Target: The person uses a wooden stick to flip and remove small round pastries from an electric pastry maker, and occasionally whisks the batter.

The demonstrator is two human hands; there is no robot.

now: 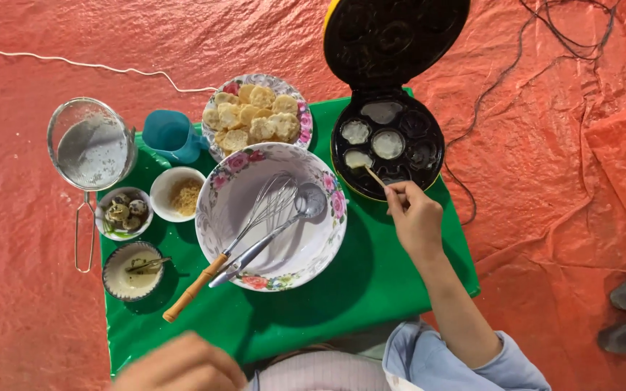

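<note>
Right hand point(414, 217) pinches thin stick point(374, 176) to poke batter in cake maker point(387, 143) at surface's far right corner; left hand point(179, 364) blurred, grip unclear.

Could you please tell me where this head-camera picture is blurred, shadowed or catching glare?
In the head view, the left hand at the bottom edge is motion-blurred; the right hand, holding a thin wooden stick, is sharp. The large floral white bowl casts a soft shadow to its right on the glossy green sheet, which shows faint sheen.
</note>
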